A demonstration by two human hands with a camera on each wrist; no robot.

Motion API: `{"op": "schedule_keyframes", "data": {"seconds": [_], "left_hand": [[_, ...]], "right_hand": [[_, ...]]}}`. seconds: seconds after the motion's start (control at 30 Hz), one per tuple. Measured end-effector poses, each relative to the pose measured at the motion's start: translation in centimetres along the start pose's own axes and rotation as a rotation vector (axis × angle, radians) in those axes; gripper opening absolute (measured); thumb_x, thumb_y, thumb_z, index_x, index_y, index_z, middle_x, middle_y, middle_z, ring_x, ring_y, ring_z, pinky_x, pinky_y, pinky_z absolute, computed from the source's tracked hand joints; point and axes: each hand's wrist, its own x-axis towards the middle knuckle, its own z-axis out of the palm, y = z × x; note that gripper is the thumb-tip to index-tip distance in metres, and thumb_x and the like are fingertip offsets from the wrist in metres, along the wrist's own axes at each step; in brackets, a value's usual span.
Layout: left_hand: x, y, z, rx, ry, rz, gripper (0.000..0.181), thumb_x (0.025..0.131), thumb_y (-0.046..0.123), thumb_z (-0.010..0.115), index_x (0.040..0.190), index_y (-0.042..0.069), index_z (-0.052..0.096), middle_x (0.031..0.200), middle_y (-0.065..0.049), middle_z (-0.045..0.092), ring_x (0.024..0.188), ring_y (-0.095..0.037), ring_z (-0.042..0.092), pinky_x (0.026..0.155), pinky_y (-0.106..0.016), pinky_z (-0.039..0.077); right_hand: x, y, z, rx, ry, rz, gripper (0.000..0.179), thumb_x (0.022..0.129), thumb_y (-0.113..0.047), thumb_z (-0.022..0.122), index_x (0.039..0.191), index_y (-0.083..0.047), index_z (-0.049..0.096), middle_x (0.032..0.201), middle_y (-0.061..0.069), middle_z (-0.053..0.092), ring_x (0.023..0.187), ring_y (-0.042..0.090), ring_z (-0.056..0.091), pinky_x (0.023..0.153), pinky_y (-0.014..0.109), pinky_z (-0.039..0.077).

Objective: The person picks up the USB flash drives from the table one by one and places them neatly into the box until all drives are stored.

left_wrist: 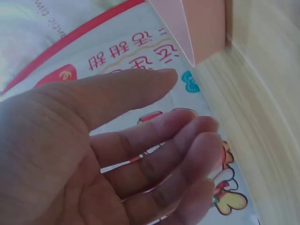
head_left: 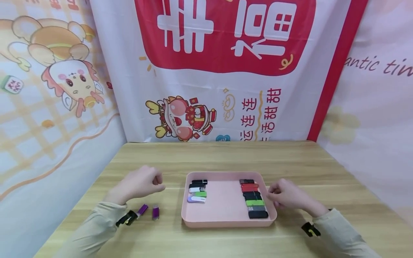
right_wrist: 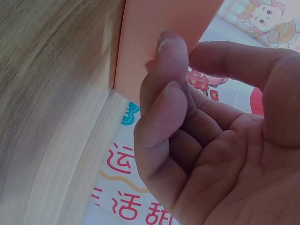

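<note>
A pink tray (head_left: 226, 209) holds two columns of USB flash drives. In its left column lie black, white, green and pale purple drives (head_left: 197, 199); the right column has black, red, green and grey ones (head_left: 255, 202). My left hand (head_left: 140, 183) hovers left of the tray, fingers loosely bent and holding nothing. Near its wrist, two purple USB flash drives (head_left: 156, 212) lie on the table. Beside the tray's right wall is my right hand (head_left: 287, 194), fingers loosely curled, no drive in them. In the right wrist view its fingertips overlap the tray wall (right_wrist: 145, 42); contact cannot be told.
The wooden table (head_left: 226, 154) runs back to a red and white printed cloth (head_left: 206, 82). Printed cloths also hang along the left (head_left: 64, 118) and right sides. Dark straps (head_left: 311, 229) are on both wrists.
</note>
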Motion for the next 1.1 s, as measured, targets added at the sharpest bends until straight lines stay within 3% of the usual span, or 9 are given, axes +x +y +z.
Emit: {"op": "schedule_keyframes", "data": {"seconds": [0.27, 0.67, 0.93, 1.1], "left_hand": [[-1.2, -1.1, -0.2, 0.015, -0.040, -0.058, 0.013, 0.079, 0.024, 0.074, 0.078, 0.018, 0.063, 0.071, 0.009, 0.056, 0.063, -0.010, 0.051, 0.057, -0.033, 0.045], [-3.3, -2.0, 0.2, 0.067, -0.044, -0.086, 0.016, 0.074, 0.026, 0.075, 0.076, 0.018, 0.061, 0.068, 0.009, 0.051, 0.059, -0.011, 0.047, 0.054, -0.033, 0.040], [-3.9, -2.6, 1.4, 0.026, -0.134, -0.149, 0.032, 0.072, 0.033, 0.083, 0.081, 0.012, 0.061, 0.070, 0.004, 0.052, 0.061, -0.013, 0.048, 0.054, -0.035, 0.041], [-3.9, -2.5, 1.5, 0.035, -0.131, -0.152, 0.034, 0.071, 0.036, 0.084, 0.075, 0.014, 0.058, 0.068, 0.004, 0.051, 0.058, -0.014, 0.045, 0.051, -0.034, 0.036]], "right_hand": [[-0.1, 0.1, -0.4, -0.004, 0.002, 0.008, 0.011, 0.094, -0.015, 0.067, 0.087, -0.007, 0.070, 0.061, 0.006, 0.059, 0.051, 0.018, 0.053, 0.046, 0.025, 0.041], [0.0, 0.1, -0.1, 0.007, -0.006, -0.016, 0.011, 0.094, -0.014, 0.066, 0.086, -0.007, 0.069, 0.060, 0.006, 0.059, 0.049, 0.016, 0.052, 0.045, 0.024, 0.040], [0.0, 0.0, 0.0, 0.013, -0.018, -0.023, 0.011, 0.094, -0.013, 0.065, 0.088, -0.007, 0.069, 0.061, 0.006, 0.059, 0.049, 0.014, 0.051, 0.044, 0.024, 0.039], [-0.1, 0.1, -0.1, 0.010, -0.012, -0.028, 0.012, 0.095, -0.014, 0.064, 0.086, -0.006, 0.069, 0.060, 0.006, 0.059, 0.049, 0.015, 0.051, 0.044, 0.023, 0.038]]}}
